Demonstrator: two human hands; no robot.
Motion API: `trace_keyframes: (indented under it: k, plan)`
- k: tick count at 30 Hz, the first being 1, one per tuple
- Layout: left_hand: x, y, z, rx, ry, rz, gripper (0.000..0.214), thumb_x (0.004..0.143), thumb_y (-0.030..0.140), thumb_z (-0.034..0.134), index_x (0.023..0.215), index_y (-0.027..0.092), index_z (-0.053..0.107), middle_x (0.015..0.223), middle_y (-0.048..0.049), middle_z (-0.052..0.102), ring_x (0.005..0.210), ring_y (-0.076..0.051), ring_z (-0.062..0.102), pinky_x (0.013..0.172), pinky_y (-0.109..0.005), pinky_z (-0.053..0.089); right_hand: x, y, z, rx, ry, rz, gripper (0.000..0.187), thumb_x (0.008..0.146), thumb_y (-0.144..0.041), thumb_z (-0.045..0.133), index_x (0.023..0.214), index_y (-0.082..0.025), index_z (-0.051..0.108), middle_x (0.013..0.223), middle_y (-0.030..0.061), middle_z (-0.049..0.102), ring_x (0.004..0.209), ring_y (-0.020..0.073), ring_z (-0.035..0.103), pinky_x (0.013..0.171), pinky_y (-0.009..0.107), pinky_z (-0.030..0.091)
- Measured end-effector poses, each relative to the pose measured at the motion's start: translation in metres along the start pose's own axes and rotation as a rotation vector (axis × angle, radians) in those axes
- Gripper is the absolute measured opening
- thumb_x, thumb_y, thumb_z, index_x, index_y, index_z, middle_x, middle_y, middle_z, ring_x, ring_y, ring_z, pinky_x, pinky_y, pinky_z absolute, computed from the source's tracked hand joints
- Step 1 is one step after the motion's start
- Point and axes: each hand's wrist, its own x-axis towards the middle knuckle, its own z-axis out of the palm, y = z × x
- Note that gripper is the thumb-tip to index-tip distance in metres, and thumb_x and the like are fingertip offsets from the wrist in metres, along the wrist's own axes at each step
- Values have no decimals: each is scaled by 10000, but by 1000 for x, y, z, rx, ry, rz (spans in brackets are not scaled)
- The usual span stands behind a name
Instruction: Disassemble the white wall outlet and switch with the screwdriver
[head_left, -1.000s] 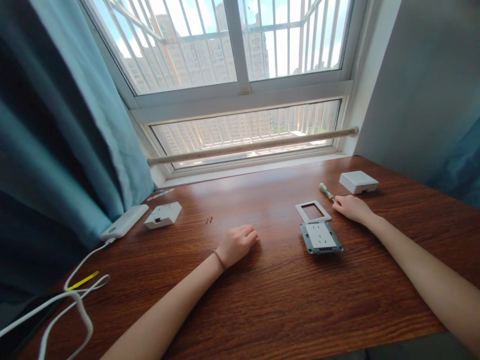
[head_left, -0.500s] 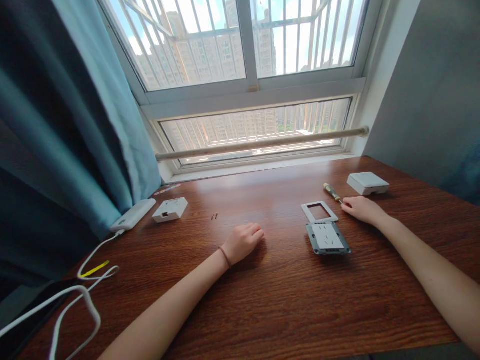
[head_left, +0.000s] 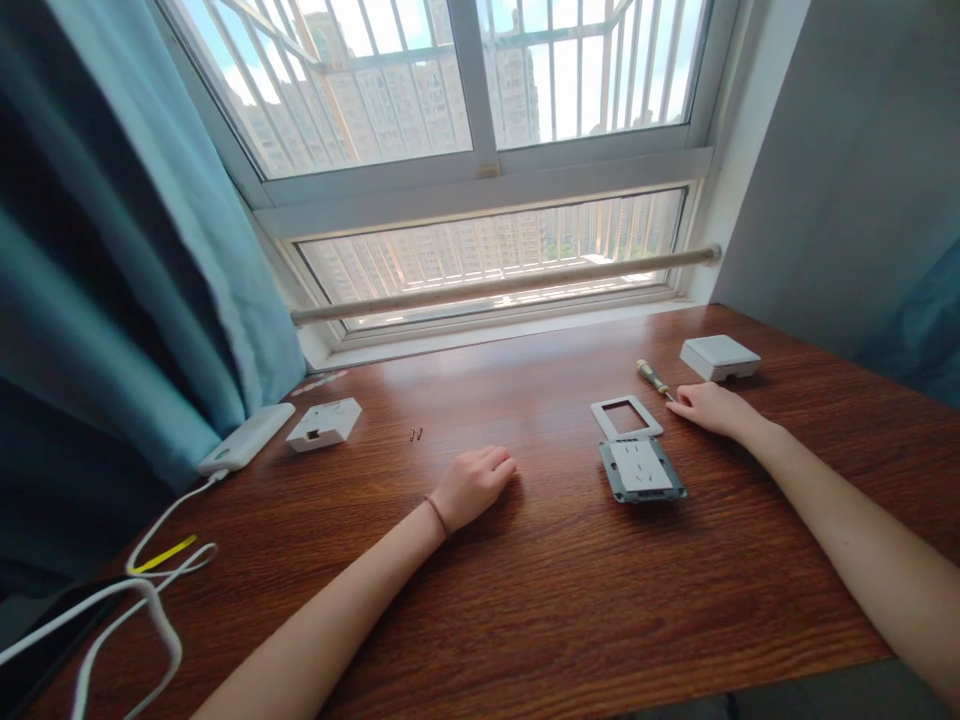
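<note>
My left hand [head_left: 474, 485] rests on the wooden table [head_left: 525, 600] with its fingers curled under and nothing in it. Two small screws [head_left: 416, 434] lie a little beyond it to the left. Palm down, my right hand [head_left: 709, 408] lies with its fingers stretched out, the fingertips at the metal tip of a yellow-handled screwdriver [head_left: 651, 376]. Left of that hand are a white cover frame [head_left: 625, 417] and, nearer me, a white socket plate in a grey mount [head_left: 642, 469].
A white square box [head_left: 719, 357] sits at the far right. On the left stand a white socket box [head_left: 324, 424] and a white power bank [head_left: 246, 438] with white cables [head_left: 150, 590] running off the table's edge. A blue curtain [head_left: 112, 250] hangs at left.
The view swayed right and back. Both hands stay where they were on the table.
</note>
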Motion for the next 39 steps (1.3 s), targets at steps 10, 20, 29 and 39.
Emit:
trace_keyframes:
  k: [10, 20, 29, 39]
  plan:
    - [1, 2, -3, -82, 31, -17, 256, 902, 235, 345, 746, 179, 539, 751, -29, 584, 694, -126, 532, 614, -236, 417, -13, -26, -18, 326, 52, -289, 237, 749, -402, 545, 825, -189, 617, 715, 31, 599, 669, 168, 540, 607, 257, 371]
    - [29, 40, -8, -604, 94, -105, 495, 787, 401, 560, 1201, 183, 395, 1173, -113, 528, 1096, -225, 497, 941, -387, 434, -17, -43, -15, 406, -146, -462, 173, 701, -317, 593, 780, -196, 687, 836, 33, 561, 698, 159, 505, 655, 266, 383]
    - [89, 92, 2, -1048, 2, -222, 1031, 519, 464, 764, 1332, 149, 212, 1328, -191, 369, 1223, -316, 382, 1036, -464, 323, -15, -49, -12, 430, 76, -485, 120, 748, -276, 576, 790, -175, 624, 774, 18, 506, 666, 149, 485, 635, 267, 375]
    - [86, 77, 4, -1172, 59, -339, 790, 556, 343, 767, 1206, 163, 355, 1177, -111, 499, 1090, -248, 493, 965, -390, 388, -20, -63, -13, 377, 314, -479, 113, 828, -276, 522, 862, -175, 557, 847, 29, 489, 619, 123, 496, 609, 255, 409]
